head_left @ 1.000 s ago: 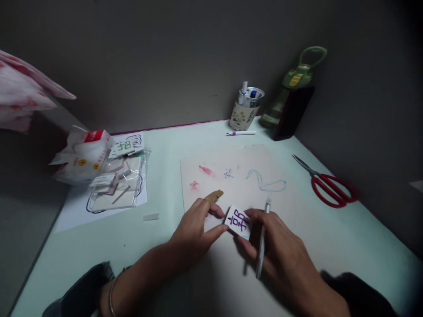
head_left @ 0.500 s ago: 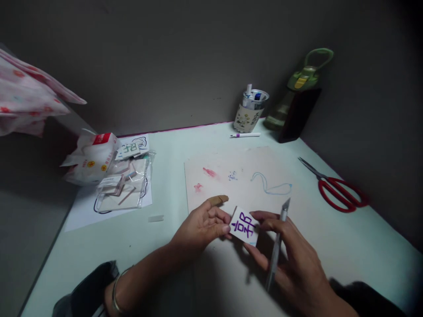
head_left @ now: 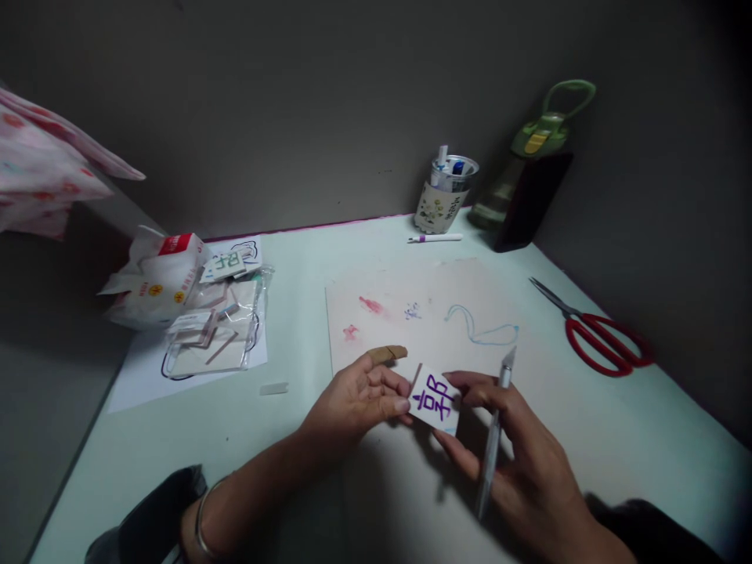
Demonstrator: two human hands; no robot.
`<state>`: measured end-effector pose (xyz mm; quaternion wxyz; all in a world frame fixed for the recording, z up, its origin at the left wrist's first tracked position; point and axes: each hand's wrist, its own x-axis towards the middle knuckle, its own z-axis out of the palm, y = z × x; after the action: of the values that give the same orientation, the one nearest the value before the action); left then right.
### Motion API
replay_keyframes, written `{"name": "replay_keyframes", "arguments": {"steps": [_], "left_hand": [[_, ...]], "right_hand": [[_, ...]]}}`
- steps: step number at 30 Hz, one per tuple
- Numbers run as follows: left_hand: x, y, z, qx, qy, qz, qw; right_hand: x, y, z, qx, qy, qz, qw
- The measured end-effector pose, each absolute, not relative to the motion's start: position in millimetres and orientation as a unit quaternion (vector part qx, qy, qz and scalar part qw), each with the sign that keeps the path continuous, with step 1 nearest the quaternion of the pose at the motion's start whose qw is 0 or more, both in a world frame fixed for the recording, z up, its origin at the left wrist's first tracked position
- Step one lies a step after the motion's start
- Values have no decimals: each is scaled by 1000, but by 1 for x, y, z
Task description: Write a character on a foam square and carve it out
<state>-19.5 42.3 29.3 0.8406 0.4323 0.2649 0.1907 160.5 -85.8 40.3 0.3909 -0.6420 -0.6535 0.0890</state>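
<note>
My left hand [head_left: 364, 395] pinches the left edge of a small white square block [head_left: 433, 399] between thumb and fingers; its index finger, wrapped in a tan covering, points outward. A purple handwritten character marks the block's upward face, with a bit of light blue at the lower corner. On the block's right side, the fingers of my right hand [head_left: 514, 446] touch its top and bottom edges. That same hand also carries a silver craft knife [head_left: 492, 450], blade up, lying across the fingers. Beneath both hands is a pale board [head_left: 388, 345] with red and blue marks.
Red-handled scissors [head_left: 593, 329] lie at right. A cup of pens [head_left: 443, 200], a purple-and-white pen [head_left: 435, 238], a green bottle [head_left: 522, 172] and a dark phone-like slab [head_left: 533, 202] are at the back. Bagged blocks [head_left: 217, 333], a tissue pack [head_left: 161, 270] and a white strip [head_left: 274, 388] sit left.
The view has shifted slightly. Both hands keep their hold on the block, and the craft knife stays in my right hand with nearly the same tilt.
</note>
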Motion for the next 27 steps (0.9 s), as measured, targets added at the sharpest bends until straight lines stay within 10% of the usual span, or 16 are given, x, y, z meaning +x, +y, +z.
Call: {"name": "replay_keyframes", "arguments": {"steps": [11, 27], "left_hand": [[-27, 58, 16, 789, 273, 207, 510], [-22, 54, 10, 855, 212, 200, 428]], "right_hand": [[170, -76, 33, -673, -660, 142, 302], [151, -80, 53, -676, -604, 223, 357]]}}
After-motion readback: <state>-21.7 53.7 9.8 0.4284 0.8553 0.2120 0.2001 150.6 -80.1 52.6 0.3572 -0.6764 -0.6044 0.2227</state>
